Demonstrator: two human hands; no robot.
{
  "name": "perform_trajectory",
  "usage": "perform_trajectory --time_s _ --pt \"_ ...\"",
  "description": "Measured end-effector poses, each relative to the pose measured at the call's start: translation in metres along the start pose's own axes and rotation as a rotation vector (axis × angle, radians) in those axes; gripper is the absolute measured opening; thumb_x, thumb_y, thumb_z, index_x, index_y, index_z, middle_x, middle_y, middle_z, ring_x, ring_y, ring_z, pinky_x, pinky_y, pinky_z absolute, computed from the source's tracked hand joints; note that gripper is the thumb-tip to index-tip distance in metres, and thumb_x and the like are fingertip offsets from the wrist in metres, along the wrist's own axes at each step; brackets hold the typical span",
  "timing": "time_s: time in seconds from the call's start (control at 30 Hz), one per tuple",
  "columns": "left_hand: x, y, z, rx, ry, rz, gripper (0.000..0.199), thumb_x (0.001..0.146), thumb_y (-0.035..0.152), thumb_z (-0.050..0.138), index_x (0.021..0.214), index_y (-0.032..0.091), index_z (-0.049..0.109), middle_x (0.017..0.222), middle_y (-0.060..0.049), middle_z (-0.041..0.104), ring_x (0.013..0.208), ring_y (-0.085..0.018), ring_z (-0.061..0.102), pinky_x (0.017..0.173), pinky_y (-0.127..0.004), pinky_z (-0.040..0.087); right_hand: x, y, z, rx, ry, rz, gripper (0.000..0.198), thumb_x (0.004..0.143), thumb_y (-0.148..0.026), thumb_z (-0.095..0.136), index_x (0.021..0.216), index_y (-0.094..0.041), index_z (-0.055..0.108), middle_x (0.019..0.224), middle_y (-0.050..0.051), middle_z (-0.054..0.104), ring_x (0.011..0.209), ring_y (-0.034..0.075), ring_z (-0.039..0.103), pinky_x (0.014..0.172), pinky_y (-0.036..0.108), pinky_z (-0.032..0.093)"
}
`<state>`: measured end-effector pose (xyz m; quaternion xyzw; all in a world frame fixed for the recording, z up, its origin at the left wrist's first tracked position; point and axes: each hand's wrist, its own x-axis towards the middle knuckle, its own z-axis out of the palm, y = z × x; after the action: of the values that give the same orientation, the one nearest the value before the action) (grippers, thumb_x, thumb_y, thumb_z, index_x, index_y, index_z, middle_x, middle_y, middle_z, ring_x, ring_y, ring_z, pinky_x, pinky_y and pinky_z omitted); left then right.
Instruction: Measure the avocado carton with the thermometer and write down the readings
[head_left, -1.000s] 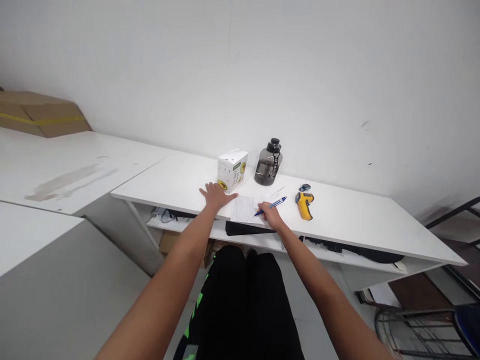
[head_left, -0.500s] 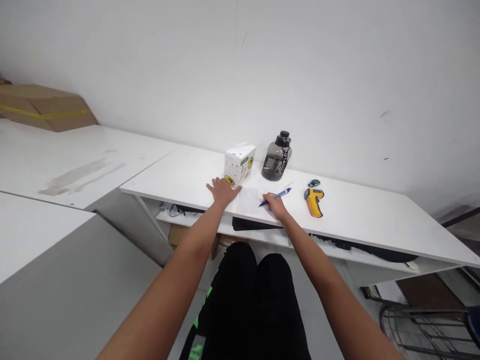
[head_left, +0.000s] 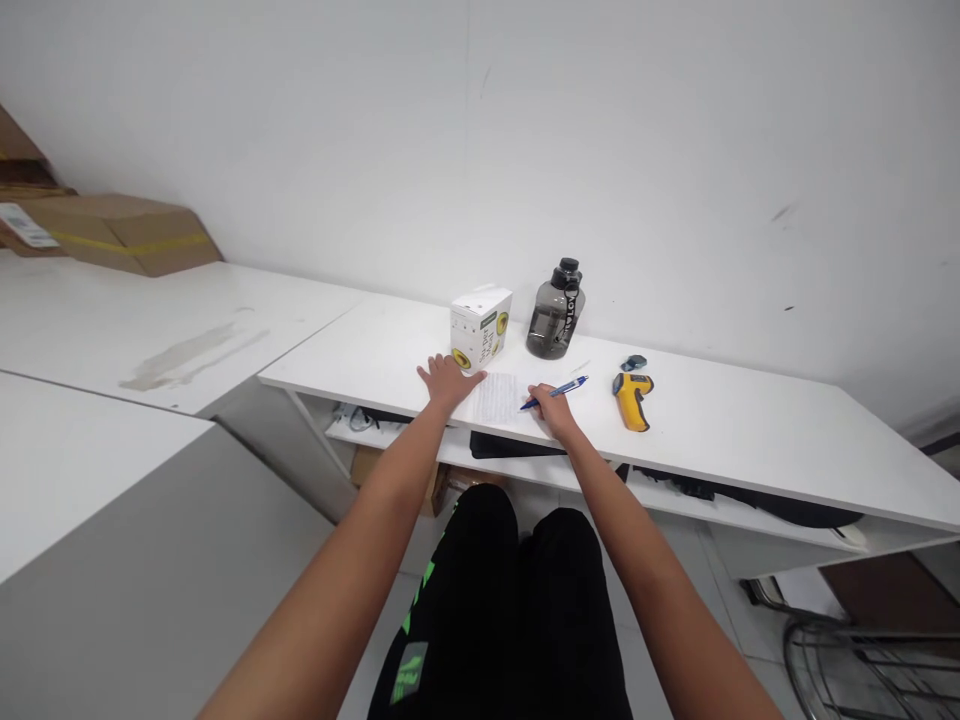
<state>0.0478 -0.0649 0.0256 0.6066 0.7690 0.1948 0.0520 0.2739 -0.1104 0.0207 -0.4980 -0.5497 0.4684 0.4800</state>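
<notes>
Currently, our right hand (head_left: 550, 407) grips a blue pen (head_left: 569, 386), with its tip near the three o'clock edge of the paper sheet (head_left: 496, 399). Our left hand (head_left: 444, 382) lies open (its fingers are spread) at ten o'clock of this sheet. The avocado-printed box (head_left: 479, 330) stands near twelve, the water bottle (head_left: 551, 315) at one, and the yellow infrared thermometer (head_left: 633, 403) at three o'clock.

pen (head_left: 568, 386): smooth plastic | sheet (head_left: 496, 398): matt paper | carton (head_left: 469, 336): smooth card | bottle (head_left: 547, 325): see-through plastic | bench (head_left: 750, 420): smooth, matt
</notes>
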Motion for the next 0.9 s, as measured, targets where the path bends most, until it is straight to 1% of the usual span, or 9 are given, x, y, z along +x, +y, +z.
perform_trajectory --time_s 0.1,0.2,0.43,0.57,0.8,0.9 --pt "0.001 0.000 0.001 0.007 0.018 -0.008 0.092 0.083 0.075 0.051 0.146 0.009 0.048 0.160 -0.027 0.044 0.156 -0.044 0.028 0.126 -0.064 0.015 -0.007 -0.003 0.001 0.000 0.034 -0.008 0.032 0.080 -0.044 0.062 0.056 -0.023 0.058 0.043 -0.006 0.041 0.045 0.012 0.034 0.052 0.029 0.029" --pt "0.002 0.000 0.001 0.003 0.020 -0.013 0.094 0.080 0.077 0.054 0.145 0.010 0.049 0.158 -0.026 0.046 0.155 -0.044 0.030 0.127 -0.063 0.016 -0.014 -0.006 0.002 -0.009 0.035 -0.011 0.031 0.080 -0.041 0.061 0.055 -0.023 0.059 0.043 -0.005 0.043 0.047 0.012 0.036 0.054 0.029 0.031" --pt "0.004 -0.002 0.003 -0.002 0.026 -0.013 0.097 0.077 0.079 0.055 0.143 0.009 0.050 0.155 -0.027 0.049 0.153 -0.044 0.032 0.126 -0.063 0.016 -0.022 -0.008 0.004 -0.006 0.034 -0.008 0.031 0.081 -0.041 0.060 0.056 -0.023 0.060 0.044 -0.006 0.043 0.047 0.012 0.036 0.055 0.029 0.032" --pt "0.005 -0.003 0.004 0.004 0.022 -0.008 0.099 0.077 0.080 0.054 0.145 0.010 0.049 0.157 -0.025 0.048 0.154 -0.043 0.031 0.127 -0.063 0.017 -0.020 -0.004 0.003 0.000 0.041 -0.007 0.031 0.082 -0.041 0.060 0.056 -0.023 0.060 0.044 -0.006 0.042 0.047 0.013 0.037 0.055 0.029 0.032" --pt "0.003 -0.001 0.003 -0.003 0.017 -0.012 0.099 0.078 0.079 0.054 0.147 0.008 0.047 0.161 -0.026 0.043 0.156 -0.042 0.027 0.128 -0.062 0.014 -0.019 -0.001 0.002 0.002 0.055 -0.013 0.032 0.083 -0.042 0.060 0.057 -0.023 0.060 0.045 -0.005 0.043 0.048 0.014 0.039 0.057 0.029 0.035" --pt "0.003 -0.001 0.003 -0.011 0.017 -0.009 0.099 0.078 0.079 0.055 0.146 0.008 0.048 0.159 -0.026 0.045 0.156 -0.042 0.028 0.128 -0.062 0.014 -0.020 -0.002 0.003 -0.007 0.067 -0.019 0.032 0.084 -0.042 0.059 0.057 -0.023 0.060 0.045 -0.005 0.043 0.049 0.014 0.041 0.059 0.030 0.037"
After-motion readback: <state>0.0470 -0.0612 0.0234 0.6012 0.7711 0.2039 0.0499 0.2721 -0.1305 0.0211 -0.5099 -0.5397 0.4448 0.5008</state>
